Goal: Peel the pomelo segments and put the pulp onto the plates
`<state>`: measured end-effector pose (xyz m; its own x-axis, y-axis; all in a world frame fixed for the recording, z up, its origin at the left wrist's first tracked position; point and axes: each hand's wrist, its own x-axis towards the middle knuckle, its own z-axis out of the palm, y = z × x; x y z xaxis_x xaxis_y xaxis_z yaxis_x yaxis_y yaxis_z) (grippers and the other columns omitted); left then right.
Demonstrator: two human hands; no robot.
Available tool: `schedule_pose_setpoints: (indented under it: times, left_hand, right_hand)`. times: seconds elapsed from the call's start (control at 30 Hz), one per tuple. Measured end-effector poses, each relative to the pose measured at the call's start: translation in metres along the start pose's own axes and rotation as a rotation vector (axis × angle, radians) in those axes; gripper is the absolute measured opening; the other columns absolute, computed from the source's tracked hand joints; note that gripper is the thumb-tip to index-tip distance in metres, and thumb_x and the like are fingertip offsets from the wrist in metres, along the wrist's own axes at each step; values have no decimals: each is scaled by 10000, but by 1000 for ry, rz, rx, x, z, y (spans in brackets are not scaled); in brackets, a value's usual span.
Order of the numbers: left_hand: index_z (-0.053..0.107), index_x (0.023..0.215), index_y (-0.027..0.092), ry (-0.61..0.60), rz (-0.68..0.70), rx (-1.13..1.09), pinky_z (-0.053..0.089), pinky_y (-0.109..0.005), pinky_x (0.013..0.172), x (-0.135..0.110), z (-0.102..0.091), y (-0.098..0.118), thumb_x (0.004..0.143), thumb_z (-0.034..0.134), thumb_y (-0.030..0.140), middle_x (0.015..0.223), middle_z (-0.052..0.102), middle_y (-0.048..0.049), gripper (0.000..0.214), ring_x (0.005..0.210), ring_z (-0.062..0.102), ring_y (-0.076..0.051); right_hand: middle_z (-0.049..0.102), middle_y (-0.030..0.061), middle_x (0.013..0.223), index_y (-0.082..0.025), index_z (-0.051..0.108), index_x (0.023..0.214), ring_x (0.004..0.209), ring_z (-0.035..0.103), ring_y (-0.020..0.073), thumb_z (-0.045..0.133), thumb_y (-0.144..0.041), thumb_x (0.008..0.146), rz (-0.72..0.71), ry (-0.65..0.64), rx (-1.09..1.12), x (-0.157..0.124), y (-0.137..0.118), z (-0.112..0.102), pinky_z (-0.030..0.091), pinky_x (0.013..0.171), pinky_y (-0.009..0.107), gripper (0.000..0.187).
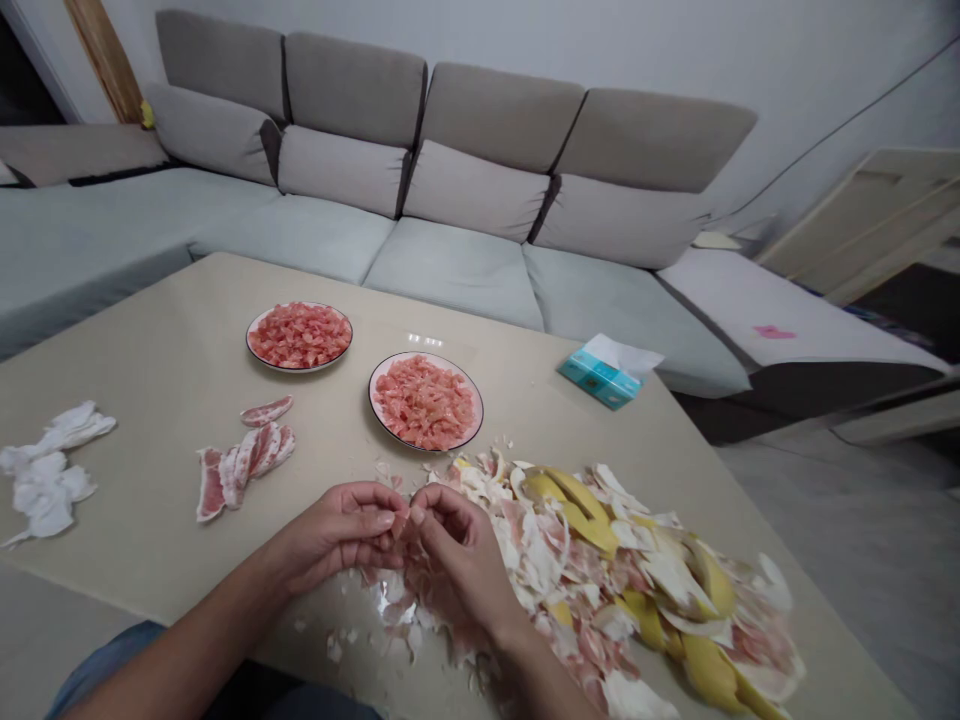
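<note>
My left hand (339, 535) and my right hand (463, 552) meet above the near side of the table, fingertips pinched together. Between them is a small pink piece of pomelo flesh (402, 524), partly covered by the fingers. Just beyond, a dark-rimmed white plate (478, 432) carries a heap of loose pink pomelo pulp (425, 402). To the right of my hands spreads a pile of pomelo peel (585, 515), yellow rind mixed with white pith and thin membranes. Several unpeeled pomelo segments (255, 460) lie left of my hands.
A second plate of pulp (298, 337) stands farther back on the table (150, 400). Crumpled white tissues (49, 480) lie at the left, and a blue tissue pack (604, 372) is near the right edge. A grey sofa (457, 265) runs behind the table.
</note>
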<state>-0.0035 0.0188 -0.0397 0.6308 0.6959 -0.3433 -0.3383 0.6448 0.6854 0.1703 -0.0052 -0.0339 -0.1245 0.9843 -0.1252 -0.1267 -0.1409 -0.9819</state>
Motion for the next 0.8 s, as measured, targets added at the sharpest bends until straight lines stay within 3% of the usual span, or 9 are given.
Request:
schedule_pose_setpoints:
  times: [0.13,0.33,0.53,0.8]
  left_hand:
    - [674,849,131,0,-4,-39,546,-248,672,-1,5,2,732,760,202,765,651,-31,162,653,660,-127]
    - [679,819,122,-61,-10,-39,550,-261,659,0,2,0,737,734,186,678,598,-13,118,602,599,-108]
    - [632,880,140,-141,-12,-82,572,-336,669,-1,3,-2,801,669,280,760,635,-66,166,718,631,-169]
    - [600,871,160,45,138,175,502,-225,591,2,4,-5,720,769,291,724,629,-13,262,639,627,-131]
  right_hand:
    - [562,-22,613,-181,570,721,546,494,115,684,-423,792,-30,-2,-29,0,0,2,377,521,216,277]
    - [556,-14,630,-180,578,725,560,493,122,663,-409,814,-105,26,-137,-1,5,3,379,522,220,261]
    - [610,-7,641,-204,540,752,520,567,139,637,-401,838,-33,-57,25,-1,5,6,417,505,244,237]
    - [550,-21,657,-197,545,740,580,517,127,626,-381,836,-142,17,-114,1,8,3,415,542,227,223]
